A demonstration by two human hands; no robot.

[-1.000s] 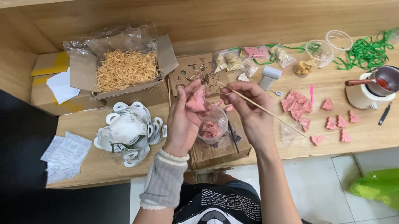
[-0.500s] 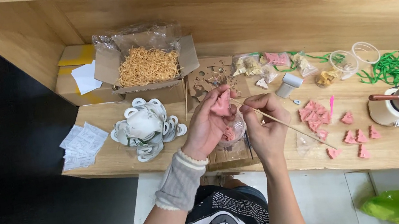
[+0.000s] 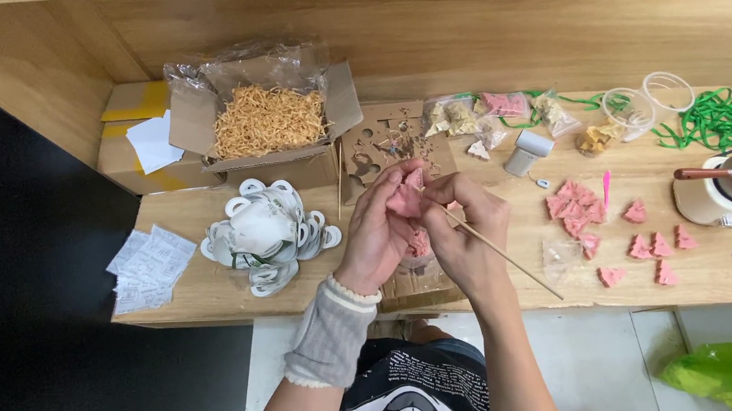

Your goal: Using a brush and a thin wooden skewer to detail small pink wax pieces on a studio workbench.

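Left hand (image 3: 379, 232) pinches a small pink piece (image 3: 405, 198) above the bench edge; right hand (image 3: 464, 225) is closed on a thin wooden stick (image 3: 502, 256).
The piece looks light and brittle, best pinched by its edges. An open cardboard box (image 3: 268, 119) of straw-coloured shreds sits behind; white paper labels (image 3: 146, 270) lie at far left.

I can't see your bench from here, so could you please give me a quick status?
Left hand pinching pink piece. Right hand holding thin wooden stick against it. Nothing in the way.
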